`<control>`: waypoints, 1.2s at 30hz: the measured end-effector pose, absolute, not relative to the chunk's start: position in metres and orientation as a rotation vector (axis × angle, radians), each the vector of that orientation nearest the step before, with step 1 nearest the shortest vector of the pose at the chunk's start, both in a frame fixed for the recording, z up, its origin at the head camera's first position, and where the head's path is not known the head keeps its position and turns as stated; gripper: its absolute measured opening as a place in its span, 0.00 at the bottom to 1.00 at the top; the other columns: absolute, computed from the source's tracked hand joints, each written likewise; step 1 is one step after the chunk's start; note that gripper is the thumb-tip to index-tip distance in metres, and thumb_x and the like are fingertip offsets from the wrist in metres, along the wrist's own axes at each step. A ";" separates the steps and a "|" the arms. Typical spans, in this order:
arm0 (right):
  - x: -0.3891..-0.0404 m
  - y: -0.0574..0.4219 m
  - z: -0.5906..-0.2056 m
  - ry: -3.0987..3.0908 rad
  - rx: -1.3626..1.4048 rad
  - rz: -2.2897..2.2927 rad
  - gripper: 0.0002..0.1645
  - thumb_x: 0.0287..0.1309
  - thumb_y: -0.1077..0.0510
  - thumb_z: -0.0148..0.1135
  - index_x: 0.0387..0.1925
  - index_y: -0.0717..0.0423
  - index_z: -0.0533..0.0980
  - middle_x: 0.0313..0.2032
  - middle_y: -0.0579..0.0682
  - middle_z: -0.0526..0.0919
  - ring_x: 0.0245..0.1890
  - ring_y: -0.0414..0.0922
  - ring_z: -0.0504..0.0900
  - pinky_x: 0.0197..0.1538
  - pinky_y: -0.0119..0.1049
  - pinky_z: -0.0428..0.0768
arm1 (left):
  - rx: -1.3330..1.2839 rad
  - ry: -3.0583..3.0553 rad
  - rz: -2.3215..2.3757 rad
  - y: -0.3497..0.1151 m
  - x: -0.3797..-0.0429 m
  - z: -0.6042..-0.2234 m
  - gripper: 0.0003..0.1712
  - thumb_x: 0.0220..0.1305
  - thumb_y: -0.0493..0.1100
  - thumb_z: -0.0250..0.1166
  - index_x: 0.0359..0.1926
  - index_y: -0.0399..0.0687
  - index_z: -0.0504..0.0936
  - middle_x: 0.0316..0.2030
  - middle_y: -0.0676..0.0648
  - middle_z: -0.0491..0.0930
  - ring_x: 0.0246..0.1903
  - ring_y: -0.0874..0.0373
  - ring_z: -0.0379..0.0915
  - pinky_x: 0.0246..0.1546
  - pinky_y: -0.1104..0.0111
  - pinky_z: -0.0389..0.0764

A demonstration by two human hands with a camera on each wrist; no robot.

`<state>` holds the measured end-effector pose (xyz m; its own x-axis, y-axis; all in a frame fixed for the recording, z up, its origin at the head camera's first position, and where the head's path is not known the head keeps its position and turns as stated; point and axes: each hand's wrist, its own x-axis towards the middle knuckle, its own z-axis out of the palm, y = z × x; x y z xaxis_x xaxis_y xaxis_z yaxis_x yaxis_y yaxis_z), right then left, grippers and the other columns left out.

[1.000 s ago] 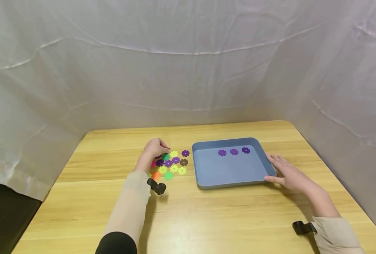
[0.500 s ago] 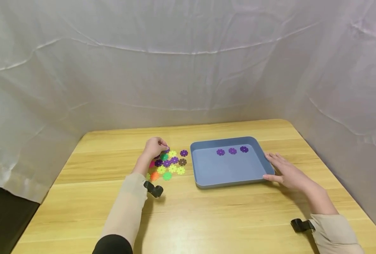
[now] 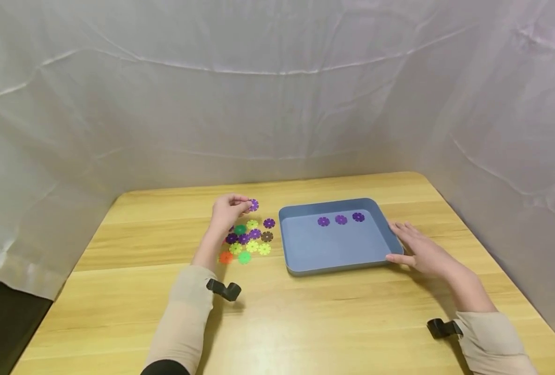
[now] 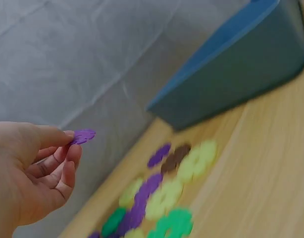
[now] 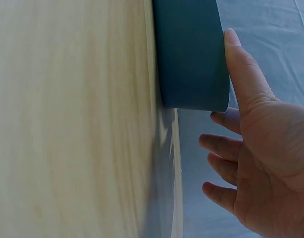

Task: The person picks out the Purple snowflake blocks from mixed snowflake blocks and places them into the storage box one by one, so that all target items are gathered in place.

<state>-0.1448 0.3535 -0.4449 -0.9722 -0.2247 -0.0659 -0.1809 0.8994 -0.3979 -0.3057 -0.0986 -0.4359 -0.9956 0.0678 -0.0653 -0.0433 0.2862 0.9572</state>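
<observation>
My left hand (image 3: 227, 211) pinches a purple flower-shaped plastic disc (image 3: 254, 204) between thumb and fingertips, raised above the far side of the loose discs. In the left wrist view, this purple disc (image 4: 84, 137) sticks out edge-on past the fingertips. At the right end of a blue-grey tray (image 3: 338, 247), my right hand (image 3: 423, 251) rests with its fingers spread. The right wrist view has the thumb (image 5: 243, 69) against the tray's rim and the other fingers reaching past its corner. Several purple discs lie in a row inside the tray, one of them a middle disc (image 3: 341, 220).
Left of the tray, loose discs lie flat on the wooden table (image 3: 305, 323): several yellow discs (image 3: 252, 247) and purple ones, a brown disc (image 3: 266, 236), green ones and an orange disc (image 3: 226, 257). A pale curtain (image 3: 277, 114) hangs behind the table.
My left hand has lifted the purple disc up and away from the loose discs. My right hand stays at the tray's right end. The head view has shifted slightly.
</observation>
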 end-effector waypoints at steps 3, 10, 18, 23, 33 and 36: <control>-0.145 0.353 -0.442 2.964 -0.317 -0.569 0.56 0.58 0.35 0.61 0.74 0.62 0.50 0.73 0.71 0.50 0.73 0.69 0.45 0.69 0.70 0.50 | 0.017 2.330 1.888 -0.086 -0.298 -0.427 0.13 0.63 0.39 0.66 0.48 0.39 0.81 0.34 0.49 0.81 0.35 0.58 0.80 0.53 0.53 0.81; -0.147 0.350 -0.440 3.010 -0.365 -0.458 0.56 0.58 0.34 0.61 0.73 0.63 0.52 0.72 0.70 0.53 0.73 0.69 0.50 0.70 0.67 0.52 | 0.094 2.136 1.988 -0.053 -0.287 -0.419 0.13 0.64 0.35 0.64 0.49 0.35 0.81 0.36 0.46 0.83 0.32 0.61 0.80 0.55 0.52 0.80; -0.146 0.348 -0.443 3.034 -0.381 -0.407 0.56 0.58 0.33 0.60 0.73 0.64 0.53 0.72 0.69 0.53 0.72 0.68 0.51 0.71 0.66 0.52 | 0.084 1.935 2.011 0.002 -0.277 -0.421 0.12 0.63 0.34 0.64 0.47 0.33 0.82 0.33 0.46 0.83 0.29 0.61 0.81 0.52 0.58 0.83; -0.144 0.346 -0.444 3.032 -0.374 -0.409 0.56 0.58 0.33 0.60 0.73 0.63 0.53 0.72 0.69 0.54 0.72 0.68 0.51 0.71 0.66 0.53 | 0.043 1.833 2.045 0.034 -0.273 -0.427 0.12 0.62 0.31 0.63 0.47 0.31 0.81 0.28 0.49 0.82 0.27 0.62 0.80 0.38 0.70 0.84; -0.140 0.342 -0.441 2.996 -0.342 -0.491 0.56 0.58 0.33 0.60 0.74 0.61 0.52 0.73 0.68 0.53 0.73 0.68 0.49 0.70 0.68 0.52 | -0.038 1.711 2.032 0.086 -0.265 -0.439 0.11 0.61 0.29 0.63 0.45 0.31 0.82 0.26 0.47 0.82 0.23 0.63 0.78 0.25 0.77 0.78; -0.140 0.343 -0.440 2.993 -0.340 -0.485 0.56 0.58 0.32 0.60 0.74 0.61 0.52 0.73 0.69 0.52 0.73 0.68 0.49 0.70 0.68 0.52 | -0.051 1.695 2.015 0.099 -0.264 -0.443 0.10 0.61 0.30 0.63 0.45 0.31 0.82 0.24 0.47 0.82 0.21 0.63 0.77 0.24 0.78 0.77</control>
